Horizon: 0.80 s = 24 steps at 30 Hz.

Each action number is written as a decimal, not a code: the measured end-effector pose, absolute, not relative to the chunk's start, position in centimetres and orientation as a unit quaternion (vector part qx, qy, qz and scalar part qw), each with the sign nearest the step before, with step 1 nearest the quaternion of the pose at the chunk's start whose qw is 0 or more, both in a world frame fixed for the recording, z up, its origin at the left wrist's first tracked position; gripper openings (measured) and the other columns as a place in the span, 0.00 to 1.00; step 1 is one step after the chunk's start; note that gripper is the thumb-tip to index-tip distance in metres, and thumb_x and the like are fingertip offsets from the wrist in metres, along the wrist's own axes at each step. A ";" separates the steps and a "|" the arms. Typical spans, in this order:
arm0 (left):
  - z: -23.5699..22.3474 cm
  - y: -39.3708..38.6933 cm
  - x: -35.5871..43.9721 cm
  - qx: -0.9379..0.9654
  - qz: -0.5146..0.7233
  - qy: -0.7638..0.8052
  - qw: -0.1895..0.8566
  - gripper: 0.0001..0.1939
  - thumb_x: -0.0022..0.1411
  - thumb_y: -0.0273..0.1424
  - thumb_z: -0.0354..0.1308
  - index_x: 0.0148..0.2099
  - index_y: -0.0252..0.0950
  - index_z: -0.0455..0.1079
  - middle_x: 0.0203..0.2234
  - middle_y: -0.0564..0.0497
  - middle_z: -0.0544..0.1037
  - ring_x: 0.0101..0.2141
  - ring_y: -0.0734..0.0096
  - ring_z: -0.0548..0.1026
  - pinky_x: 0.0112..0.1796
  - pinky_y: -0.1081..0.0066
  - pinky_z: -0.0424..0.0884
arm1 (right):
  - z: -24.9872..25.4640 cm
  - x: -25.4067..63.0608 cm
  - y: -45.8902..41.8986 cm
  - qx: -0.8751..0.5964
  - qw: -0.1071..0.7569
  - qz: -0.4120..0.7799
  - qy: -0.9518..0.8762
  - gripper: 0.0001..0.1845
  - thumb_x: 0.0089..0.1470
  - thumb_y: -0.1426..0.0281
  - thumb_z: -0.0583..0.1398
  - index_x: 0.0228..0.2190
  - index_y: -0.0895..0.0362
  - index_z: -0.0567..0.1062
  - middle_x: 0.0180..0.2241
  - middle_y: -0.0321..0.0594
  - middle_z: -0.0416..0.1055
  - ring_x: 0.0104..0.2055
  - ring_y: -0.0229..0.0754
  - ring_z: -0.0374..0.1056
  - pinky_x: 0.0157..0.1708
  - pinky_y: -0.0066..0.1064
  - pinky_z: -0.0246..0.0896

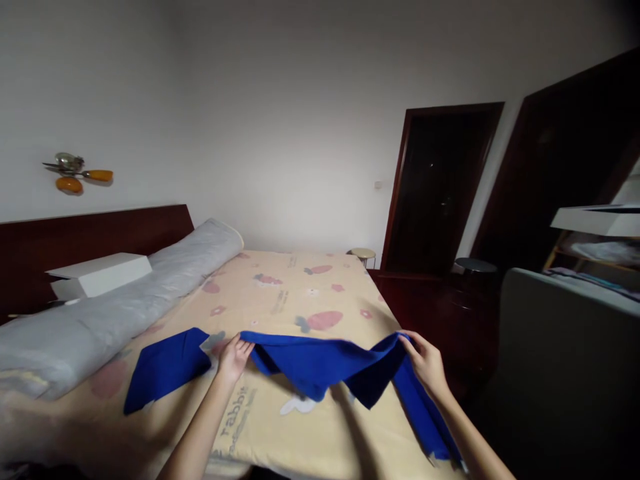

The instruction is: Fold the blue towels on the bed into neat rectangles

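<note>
A blue cloth (320, 363) is stretched between my two hands above the bed, its lower edge hanging in pointed corners. My left hand (235, 357) pinches its left end. At the right end, my right hand (423, 360) grips the edge between thumb and fingers. Left of my left hand, a flat blue cloth piece (167, 370) lies on the bedsheet. Another strip of blue cloth (425, 417) lies along the bed's right edge, partly behind my right forearm; I cannot tell whether it joins the held cloth.
The bed (280, 293) has a cream sheet printed with carrots and rabbits. A long grey roll (125, 300) and a white box (103, 273) sit by the headboard (100, 233). Stools (363, 253) stand beyond. A dark chair back (550, 347) is on the right.
</note>
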<state>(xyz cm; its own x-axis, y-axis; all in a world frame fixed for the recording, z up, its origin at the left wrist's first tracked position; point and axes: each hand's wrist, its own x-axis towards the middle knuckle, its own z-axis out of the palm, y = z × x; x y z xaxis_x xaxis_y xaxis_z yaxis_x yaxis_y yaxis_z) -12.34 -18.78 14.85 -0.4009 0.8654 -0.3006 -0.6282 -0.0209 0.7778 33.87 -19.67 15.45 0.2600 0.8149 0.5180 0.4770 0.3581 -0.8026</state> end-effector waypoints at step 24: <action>3.4 -18.7 -20.6 0.135 0.644 0.653 0.375 0.07 0.54 0.32 0.55 0.25 0.41 0.63 0.18 0.53 0.71 0.23 0.65 0.76 0.30 0.65 0.75 | 11.1 37.0 -16.8 -0.605 0.308 0.193 -0.708 0.26 0.41 0.45 0.58 0.25 0.52 0.81 0.27 0.44 0.78 0.32 0.51 0.74 0.36 0.38 0.68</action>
<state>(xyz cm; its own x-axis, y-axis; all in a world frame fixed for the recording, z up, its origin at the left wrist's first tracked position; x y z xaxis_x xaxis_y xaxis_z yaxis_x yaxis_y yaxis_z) -20.56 -18.74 3.38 -0.6826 0.6588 -0.3164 -0.3069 0.1346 0.9422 36.97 -16.75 11.14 -0.0779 0.9759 0.2036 0.7379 0.1938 -0.6464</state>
